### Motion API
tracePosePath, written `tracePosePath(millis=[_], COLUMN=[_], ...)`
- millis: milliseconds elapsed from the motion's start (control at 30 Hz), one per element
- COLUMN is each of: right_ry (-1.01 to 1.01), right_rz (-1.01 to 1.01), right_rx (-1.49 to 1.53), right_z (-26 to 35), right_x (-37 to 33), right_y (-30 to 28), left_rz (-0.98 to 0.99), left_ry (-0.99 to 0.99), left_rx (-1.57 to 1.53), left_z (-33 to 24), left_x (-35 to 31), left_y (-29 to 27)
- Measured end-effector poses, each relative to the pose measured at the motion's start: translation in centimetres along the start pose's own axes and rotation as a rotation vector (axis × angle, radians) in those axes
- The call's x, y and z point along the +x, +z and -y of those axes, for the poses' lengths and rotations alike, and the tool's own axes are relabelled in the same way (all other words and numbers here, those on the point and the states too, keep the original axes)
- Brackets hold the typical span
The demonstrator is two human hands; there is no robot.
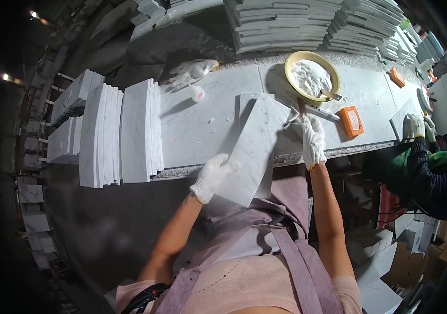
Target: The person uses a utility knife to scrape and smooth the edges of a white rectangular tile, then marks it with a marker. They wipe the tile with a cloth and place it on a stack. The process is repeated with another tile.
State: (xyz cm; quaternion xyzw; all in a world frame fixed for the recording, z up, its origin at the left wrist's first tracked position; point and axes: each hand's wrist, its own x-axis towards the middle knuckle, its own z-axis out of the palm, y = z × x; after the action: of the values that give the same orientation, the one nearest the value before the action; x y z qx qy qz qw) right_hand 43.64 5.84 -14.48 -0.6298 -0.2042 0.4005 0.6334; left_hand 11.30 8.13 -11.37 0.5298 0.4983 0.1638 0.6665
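A grey-veined white marble tile (257,144) lies slanted across the bench's front edge, over another tile. My left hand (215,177), in a white knit glove, grips its lower left edge. Beside the tile's far right corner, my gloved right hand (311,137) is closed around a thin brown tool (301,106), whose kind I cannot make out. Just beyond stands a yellow bowl (287,73) of white paste (309,76), with a flat scraper (331,94) resting on its rim. A white marker pen (324,113) and an orange box (352,121) lie right of my right hand.
Upright tiles (139,131) stand in rows at the left of the bench (181,144). A small white bottle (197,93) and loose gloves (192,72) lie farther back. Tall tile stacks (283,26) line the far side. At right, a co-worker's gloved hand (416,126) touches another tile.
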Motion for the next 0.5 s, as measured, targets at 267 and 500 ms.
tracePosePath(millis=[267,500], right_ry=[-0.027,-0.009], right_rz=[-0.117,-0.139], right_rx=[0.109,0.049], right_z=[-0.9,-1.7], right_x=[-3.2,-2.3], right_y=[-2.5,-2.9], left_rz=[-0.164,-0.38], left_ry=[0.307,0.517], left_rx=[0.319,0.971], left_z=[-6.3,-14.5], left_x=[-1.2,-0.2], left_y=[1.1,4.6])
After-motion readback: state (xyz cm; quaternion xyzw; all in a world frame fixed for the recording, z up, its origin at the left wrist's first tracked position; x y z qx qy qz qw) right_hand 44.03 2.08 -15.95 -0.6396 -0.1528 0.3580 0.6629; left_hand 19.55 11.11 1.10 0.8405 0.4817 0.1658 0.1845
